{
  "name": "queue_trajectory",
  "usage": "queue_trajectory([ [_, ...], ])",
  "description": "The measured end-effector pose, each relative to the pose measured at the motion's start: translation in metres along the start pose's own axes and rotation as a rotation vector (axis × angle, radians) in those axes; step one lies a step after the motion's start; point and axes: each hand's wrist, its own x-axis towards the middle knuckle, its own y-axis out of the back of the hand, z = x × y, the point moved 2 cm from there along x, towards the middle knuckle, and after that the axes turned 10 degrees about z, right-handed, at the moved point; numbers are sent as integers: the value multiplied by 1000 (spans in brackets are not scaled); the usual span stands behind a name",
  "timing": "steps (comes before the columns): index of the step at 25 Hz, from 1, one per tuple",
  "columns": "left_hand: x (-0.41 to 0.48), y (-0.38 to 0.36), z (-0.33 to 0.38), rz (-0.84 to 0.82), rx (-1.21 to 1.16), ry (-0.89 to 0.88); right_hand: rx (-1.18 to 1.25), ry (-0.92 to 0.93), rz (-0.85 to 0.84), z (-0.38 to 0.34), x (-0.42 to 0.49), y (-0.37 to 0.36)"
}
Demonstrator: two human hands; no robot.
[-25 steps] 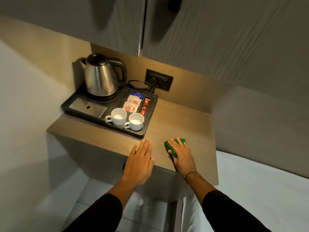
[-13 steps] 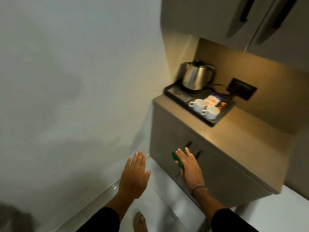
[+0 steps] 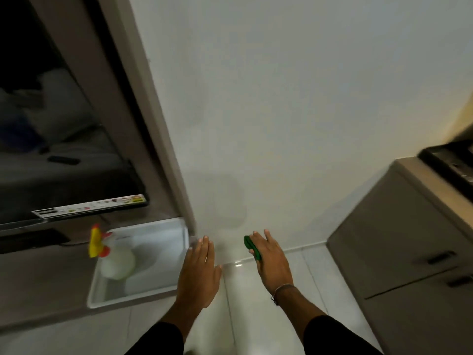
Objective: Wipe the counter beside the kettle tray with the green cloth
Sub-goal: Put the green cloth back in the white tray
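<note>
Two hands over floor tiles: left hand [image 3: 199,272] flat, empty; right hand [image 3: 271,260] gripping green cloth [image 3: 253,247]. Spray bottle [image 3: 112,257] in white tray [image 3: 133,294], near left. Kettle tray [image 3: 445,160] corner, far right.

Open air lies ahead of both hands – bare white wall [image 3: 294,111] in front, glossy tiled floor [image 3: 256,290] below, nothing standing between them. The left hand [image 3: 199,275], flat with fingers spread, hangs just beside the right rim of a white tray [image 3: 133,297] on a low grey ledge; a spray bottle [image 3: 112,254] with a yellow head lies in the tray, blocking its left part. Above the tray a dark television [image 3: 64,149] and its grey frame close off the left side. To the right, well apart from the right hand [image 3: 271,262] clasping the green cloth [image 3: 252,247], the cabinet [image 3: 409,252] stands – its counter edge and black kettle tray [image 3: 450,162] up at the frame's edge.
</note>
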Motion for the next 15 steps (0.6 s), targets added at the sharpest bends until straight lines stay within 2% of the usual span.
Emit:
queue_trajectory([
  [3,-8,-9,-71,31,3,67,-3,89,-55,-72,2,-65],
  [8,-13,-22,-146,-49,-44,128,34,159,-144,-163,10,-148],
  [11,-19,-27,-171,-5,-136,126,38,159,-229,-189,18,-186],
  [15,-27,-43,-199,14,-246,121,-124,251,-364,-200,34,-226],
])
